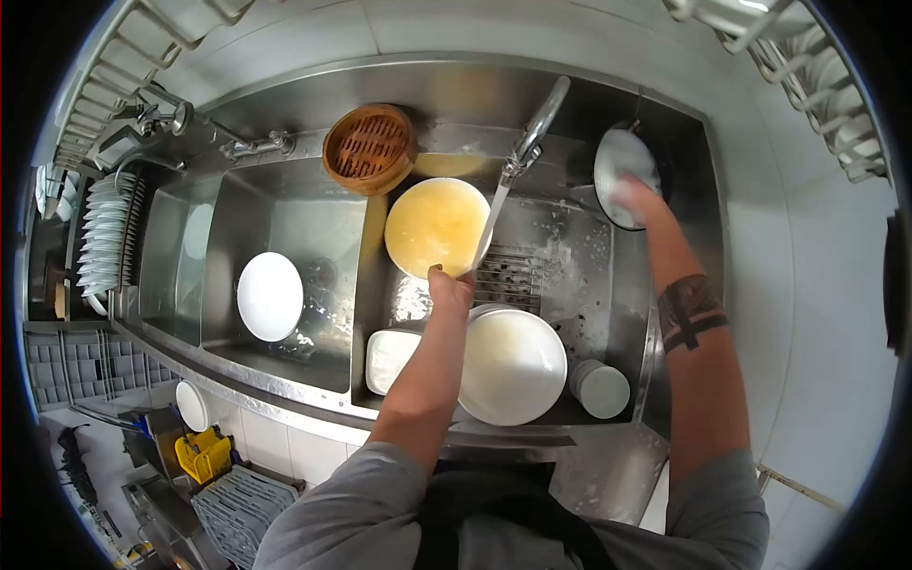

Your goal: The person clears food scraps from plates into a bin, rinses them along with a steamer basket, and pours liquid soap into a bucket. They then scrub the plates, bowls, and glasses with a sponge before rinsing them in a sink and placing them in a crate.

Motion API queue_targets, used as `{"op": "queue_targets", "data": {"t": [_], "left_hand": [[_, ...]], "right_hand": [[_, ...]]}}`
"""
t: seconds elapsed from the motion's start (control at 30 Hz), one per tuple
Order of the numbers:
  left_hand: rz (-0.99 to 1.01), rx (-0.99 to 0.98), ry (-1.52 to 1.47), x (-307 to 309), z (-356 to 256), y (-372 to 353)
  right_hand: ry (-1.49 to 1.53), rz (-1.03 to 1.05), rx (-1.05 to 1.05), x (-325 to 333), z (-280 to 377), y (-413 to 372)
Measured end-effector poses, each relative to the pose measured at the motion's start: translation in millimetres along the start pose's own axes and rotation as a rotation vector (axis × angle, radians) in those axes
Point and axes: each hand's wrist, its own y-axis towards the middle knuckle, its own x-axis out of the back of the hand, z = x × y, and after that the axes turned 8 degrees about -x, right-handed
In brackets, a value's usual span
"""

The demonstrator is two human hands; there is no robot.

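My left hand (451, 290) pinches the near rim of a round plate (437, 226), whose surface is coated yellow. The plate is tilted in the middle sink basin, beside the stream from the tap (518, 161). At the right end of the sink, my right hand (636, 199) reaches into a round bowl (617, 157) that looks full of white suds. Motion smears its fingers, so whether they hold anything is hidden. Below my left hand are a large white plate (513, 366) on a stack, a white rectangular dish (389, 361) and a stack of small bowls (603, 389).
A bamboo steamer basket (370, 149) sits on the divider at the back. One white plate (270, 296) lies in the left basin (328, 204). Upright plates fill a rack (109, 233) at far left. Wire shelves (788, 57) hang above right. A metal grate (510, 275) lies in the basin.
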Motion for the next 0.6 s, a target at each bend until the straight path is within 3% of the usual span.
{"op": "queue_targets", "data": {"t": [0.03, 0.1, 0.13, 0.2, 0.23, 0.3, 0.33, 0.37, 0.43, 0.47, 0.53, 0.57, 0.6], "left_hand": [[0.002, 0.004, 0.006, -1, 3, -6], [0.023, 0.065, 0.161, -5, 5, -24], [0.027, 0.069, 0.162, -5, 9, -13], [0.213, 0.218, 0.172, -5, 18, 22], [0.214, 0.222, 0.172, -19, 20, 2], [0.21, 0.199, 0.356, -54, 16, -67], [0.356, 0.068, 0.37, -47, 12, -59], [0.361, 0.056, 0.373, -45, 1, -65], [0.116, -0.399, 0.503, -43, -19, -81], [0.169, -0.488, 0.667, -35, -36, -77], [0.193, -0.679, 1.028, -25, -72, -95], [0.198, -0.689, 1.039, -22, -89, -116], [0.277, -0.821, 1.296, -19, -106, -136]], "right_hand": [[0.0, -0.004, -0.006, 13, 14, -6], [1.189, 0.35, -0.584, 41, 52, -17], [1.188, 0.345, -0.583, 59, 73, -29], [1.479, 0.463, -0.461, 86, 109, -70], [1.476, 0.459, -0.461, 88, 121, -89], [1.526, 0.208, -0.395, 84, 142, -127], [1.534, 0.211, -0.387, 75, 152, -144], [1.551, 0.211, -0.358, 63, 159, -160], [1.547, 0.196, -0.355, 36, 184, -188], [1.527, 0.179, -0.387, 19, 201, -199], [1.629, 0.312, -0.351, -33, 224, -211], [1.649, 0.475, -0.291, -71, 231, -208], [1.447, 0.489, -0.356, -90, 261, -207]]}}
